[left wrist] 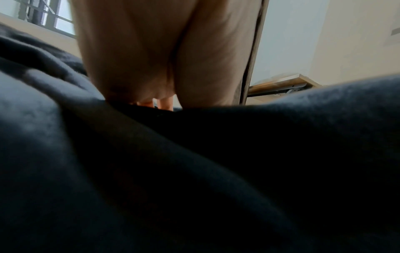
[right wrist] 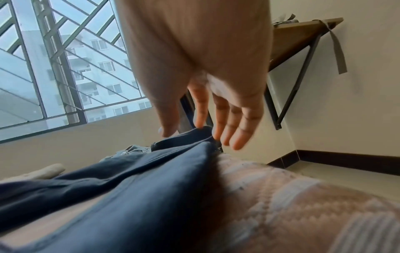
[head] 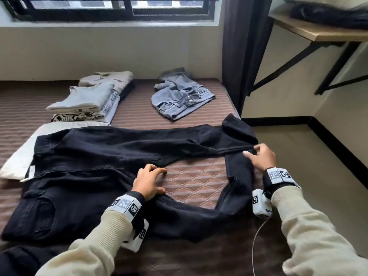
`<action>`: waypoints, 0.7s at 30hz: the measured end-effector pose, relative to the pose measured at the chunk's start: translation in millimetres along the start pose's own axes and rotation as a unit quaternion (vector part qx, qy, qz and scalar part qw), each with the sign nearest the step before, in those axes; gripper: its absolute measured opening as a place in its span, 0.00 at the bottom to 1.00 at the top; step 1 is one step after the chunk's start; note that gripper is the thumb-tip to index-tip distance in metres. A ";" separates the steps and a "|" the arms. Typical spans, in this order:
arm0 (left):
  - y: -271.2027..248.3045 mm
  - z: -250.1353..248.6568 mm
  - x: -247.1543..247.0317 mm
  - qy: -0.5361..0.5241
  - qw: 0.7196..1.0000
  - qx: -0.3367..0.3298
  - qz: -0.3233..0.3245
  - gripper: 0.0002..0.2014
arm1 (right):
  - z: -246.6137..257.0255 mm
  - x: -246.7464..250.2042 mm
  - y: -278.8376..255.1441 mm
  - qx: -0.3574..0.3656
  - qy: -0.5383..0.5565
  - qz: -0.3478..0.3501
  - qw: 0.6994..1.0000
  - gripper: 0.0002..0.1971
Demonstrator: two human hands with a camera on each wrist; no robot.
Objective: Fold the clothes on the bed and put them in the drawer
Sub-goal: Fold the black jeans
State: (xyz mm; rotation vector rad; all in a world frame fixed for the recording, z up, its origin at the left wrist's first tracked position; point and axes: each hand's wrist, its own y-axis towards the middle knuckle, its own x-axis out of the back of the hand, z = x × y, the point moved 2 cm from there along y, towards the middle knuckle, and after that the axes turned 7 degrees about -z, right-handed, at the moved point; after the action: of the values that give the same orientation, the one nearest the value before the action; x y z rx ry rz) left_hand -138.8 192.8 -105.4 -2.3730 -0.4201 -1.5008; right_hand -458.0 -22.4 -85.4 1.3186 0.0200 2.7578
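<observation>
A: Start with the hands. What is the left hand [head: 148, 184] doing?

B: It lies on the black trousers [head: 95, 156] at the crotch, where the 2 legs part. The fingers are loosely bent and spread, pressing the cloth down; they do not close around it. The left wrist view shows mostly dark cloth, with the fingertips [left wrist: 164, 104] just visible at the fabric.

A: And the right hand [head: 260, 157]?

B: It is at the far end of the legs, near the bed's right edge. In the right wrist view the fingers [right wrist: 236, 123] are straight and relaxed, their tips touching the cloth edge beside the thumb. Nothing is pinched that I can make out.

A: Any writing or labels?

B: Only black-and-white square code markers on the wristbands [head: 277, 175]. No readable words or brand anywhere.

A: Where do the trousers lie?

B: Spread across the bed [head: 195, 182], waistband to the left, legs running right. The near leg bends up toward the right hand, leaving bare quilted mattress between both hands.

A: What lies farther out?

B: A cream garment [head: 22, 156] under the waistband end. Beyond it, a stack of folded clothes [head: 93, 96] near the wall, and a folded blue denim garment [head: 179, 96] to its right. A wall shelf [head: 318, 30] holds something dark at the upper right, with a barred window [head: 111, 6] behind.
</observation>
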 end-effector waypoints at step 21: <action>16.3 -33.7 8.6 0.133 0.988 0.043 0.064 0.36 | 32.0 -33.9 53.8 0.081 -0.200 0.125 0.968 0.19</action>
State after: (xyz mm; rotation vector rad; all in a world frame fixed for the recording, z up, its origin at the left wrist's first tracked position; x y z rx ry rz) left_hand -156.4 165.0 -85.4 -2.0543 -0.2581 -1.6735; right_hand -415.8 -79.6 -89.0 2.0288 0.0574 2.6689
